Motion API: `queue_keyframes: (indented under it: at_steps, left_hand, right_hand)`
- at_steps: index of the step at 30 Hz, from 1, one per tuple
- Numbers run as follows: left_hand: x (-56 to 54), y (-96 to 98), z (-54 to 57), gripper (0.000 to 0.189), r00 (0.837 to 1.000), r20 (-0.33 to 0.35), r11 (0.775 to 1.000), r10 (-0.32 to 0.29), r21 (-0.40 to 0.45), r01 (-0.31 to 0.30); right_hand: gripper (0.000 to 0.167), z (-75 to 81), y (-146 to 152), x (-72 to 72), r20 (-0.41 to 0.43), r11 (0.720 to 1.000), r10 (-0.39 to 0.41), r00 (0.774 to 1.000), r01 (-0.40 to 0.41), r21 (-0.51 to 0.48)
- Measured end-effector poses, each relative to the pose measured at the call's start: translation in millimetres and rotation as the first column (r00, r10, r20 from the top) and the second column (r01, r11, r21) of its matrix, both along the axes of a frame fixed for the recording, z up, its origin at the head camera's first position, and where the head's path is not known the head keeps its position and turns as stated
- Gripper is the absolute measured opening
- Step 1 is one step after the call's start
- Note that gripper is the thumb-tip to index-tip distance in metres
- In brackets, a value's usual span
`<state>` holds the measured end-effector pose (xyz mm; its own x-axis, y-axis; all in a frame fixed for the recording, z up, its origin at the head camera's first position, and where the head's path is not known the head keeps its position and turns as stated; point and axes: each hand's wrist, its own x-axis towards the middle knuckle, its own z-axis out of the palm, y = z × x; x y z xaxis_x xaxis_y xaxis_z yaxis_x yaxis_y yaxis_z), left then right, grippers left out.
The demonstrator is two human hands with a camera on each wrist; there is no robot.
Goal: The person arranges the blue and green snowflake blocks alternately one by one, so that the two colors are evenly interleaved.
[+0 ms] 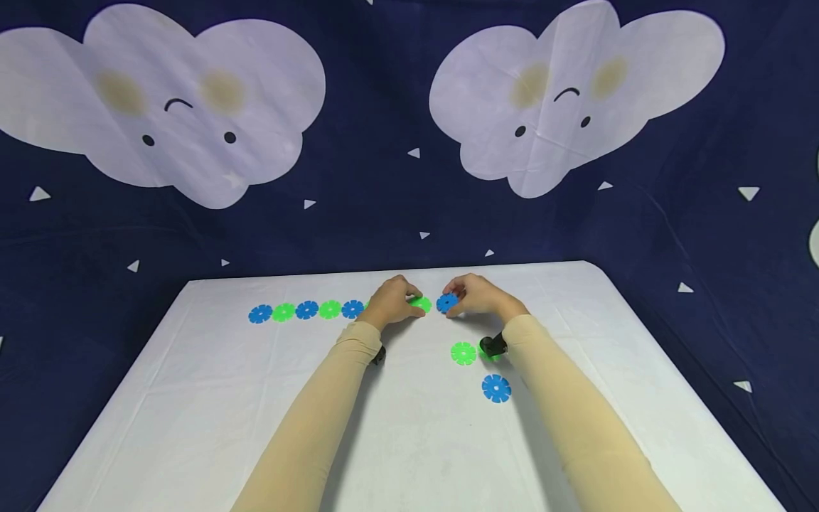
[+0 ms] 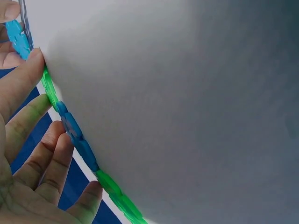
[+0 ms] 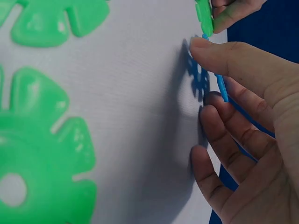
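Observation:
A row of notched plastic building discs in alternating blue and green stretches along the far part of the table. At its right end my left hand (image 1: pixel 392 302) pinches a green disc (image 1: pixel 422 304) between thumb and fingers. A blue disc (image 2: pixel 72 129) and another green disc (image 2: pixel 119 196) run on from it under the other fingers. My right hand (image 1: pixel 480 296) pinches a separate blue disc (image 1: pixel 447 303) by its edge. In the right wrist view this blue disc (image 3: pixel 221 87) is edge-on, its upper end close to the green disc (image 3: pixel 204 17), and its shadow falls on the table.
Nearer me on the white table (image 1: pixel 409 441) lie a loose green disc (image 1: pixel 463 353), a second green one partly under the right wrist's black camera (image 1: pixel 493 345), and a blue disc (image 1: pixel 496 388). A dark blue cloth (image 1: pixel 377 213) with clouds hangs behind the table.

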<state>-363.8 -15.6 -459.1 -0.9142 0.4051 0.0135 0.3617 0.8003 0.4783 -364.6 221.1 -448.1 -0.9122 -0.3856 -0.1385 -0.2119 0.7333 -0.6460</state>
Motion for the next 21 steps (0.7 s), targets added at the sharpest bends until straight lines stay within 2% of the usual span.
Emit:
queue_keyframes:
  at_steps: [9, 21]
  left_hand:
    - [1.4, 0.1, 1.4, 0.043, 1.000, -0.013, 1.000, -0.002, 0.003, 0.002]
    - [0.3, 0.5, 2.0, 0.044, 1.000, 0.008, 1.000, 0.008, 0.001, -0.008]
  right_hand:
    - [0.046, -8.3, -6.1, 0.7, -0.012, 0.998, -0.062, 0.998, 0.062, 0.000]
    - [0.046, -13.2, -12.5, -1.2, 0.009, 0.991, -0.133, 0.991, 0.133, 0.003]
